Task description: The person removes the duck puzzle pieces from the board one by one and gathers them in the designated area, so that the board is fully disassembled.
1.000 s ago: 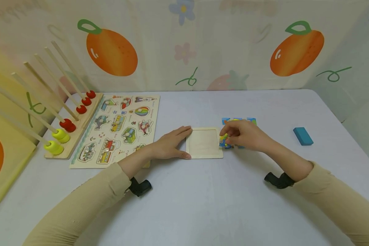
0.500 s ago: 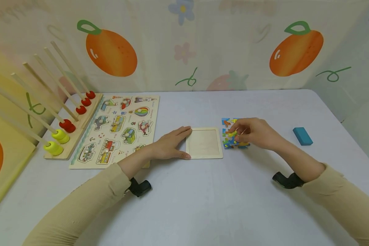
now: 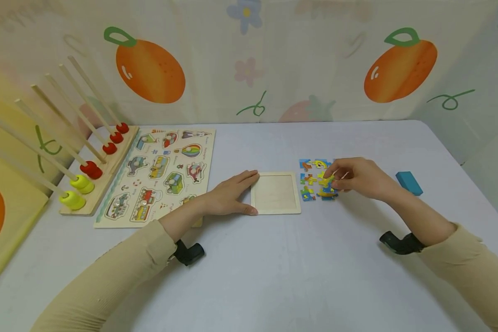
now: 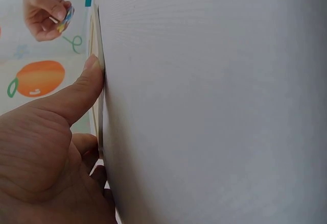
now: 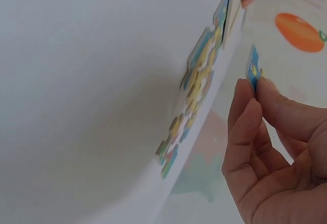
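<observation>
My left hand (image 3: 229, 195) rests against the left side of a small square wooden puzzle tray (image 3: 276, 194), fingers straight at its far corner and thumb at its near corner. In the left wrist view the thumb (image 4: 88, 83) lies along the tray's edge. My right hand (image 3: 360, 178) pinches a blue and yellow jigsaw piece (image 5: 252, 67) between thumb and fingertips, lifted above the table. Below and to its left, several colourful jigsaw pieces (image 3: 308, 179) lie in loose rows just right of the tray; the hand hides those at the right.
Left of the tray lies a large picture peg puzzle board (image 3: 157, 177). Beyond it stands a wooden counting rack (image 3: 108, 171) with upright rods and red and yellow beads. A teal block (image 3: 409, 183) sits to the right of my right hand. A fruit-print cloth (image 3: 216, 69) hangs behind.
My right hand has moved right, from the tray's right edge to the right side of the loose pieces, with the jigsaw piece still pinched. The left hand stays on the tray.
</observation>
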A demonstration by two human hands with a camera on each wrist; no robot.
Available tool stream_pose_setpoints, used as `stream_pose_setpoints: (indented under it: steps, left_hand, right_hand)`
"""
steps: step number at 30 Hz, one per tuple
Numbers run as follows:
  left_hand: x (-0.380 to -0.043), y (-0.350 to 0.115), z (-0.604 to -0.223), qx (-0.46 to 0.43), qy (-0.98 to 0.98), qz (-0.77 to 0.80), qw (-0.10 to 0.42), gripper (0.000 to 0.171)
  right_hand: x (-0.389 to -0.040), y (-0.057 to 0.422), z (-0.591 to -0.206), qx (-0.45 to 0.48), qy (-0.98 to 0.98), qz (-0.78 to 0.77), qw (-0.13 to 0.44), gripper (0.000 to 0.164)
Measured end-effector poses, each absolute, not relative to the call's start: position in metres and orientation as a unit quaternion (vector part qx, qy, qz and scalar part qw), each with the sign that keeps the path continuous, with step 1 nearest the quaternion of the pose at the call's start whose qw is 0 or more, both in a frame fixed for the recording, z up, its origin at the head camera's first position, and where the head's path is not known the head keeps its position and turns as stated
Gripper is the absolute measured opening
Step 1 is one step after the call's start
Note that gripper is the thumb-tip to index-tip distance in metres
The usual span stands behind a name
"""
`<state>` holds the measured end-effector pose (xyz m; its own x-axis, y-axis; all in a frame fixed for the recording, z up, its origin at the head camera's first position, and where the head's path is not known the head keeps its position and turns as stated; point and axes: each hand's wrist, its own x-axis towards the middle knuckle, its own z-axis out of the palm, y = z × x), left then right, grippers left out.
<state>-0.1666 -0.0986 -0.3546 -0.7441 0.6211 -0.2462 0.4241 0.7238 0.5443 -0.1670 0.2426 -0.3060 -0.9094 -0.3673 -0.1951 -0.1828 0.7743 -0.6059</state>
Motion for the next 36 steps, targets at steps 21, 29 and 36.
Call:
stream_pose_setpoints:
  steps: [21, 29, 36]
  left_hand:
    - [-0.166, -0.098, -0.352, 0.288, 0.906, 0.229, 0.21, 0.095]
    - [-0.166, -0.097, -0.353, 0.284, 0.905, 0.231, 0.216, 0.096]
    - [-0.166, -0.098, -0.353, 0.282, 0.906, 0.23, 0.215, 0.096]
  right_hand:
    - [-0.168, 0.274, -0.315, -0.138, 0.93, -0.286, 0.185, 0.017]
    - [-0.169, 0.276, -0.319, -0.13, 0.93, -0.279, 0.2, 0.016]
    - [-0.17, 0.275, -0.321, -0.128, 0.932, -0.272, 0.2, 0.015]
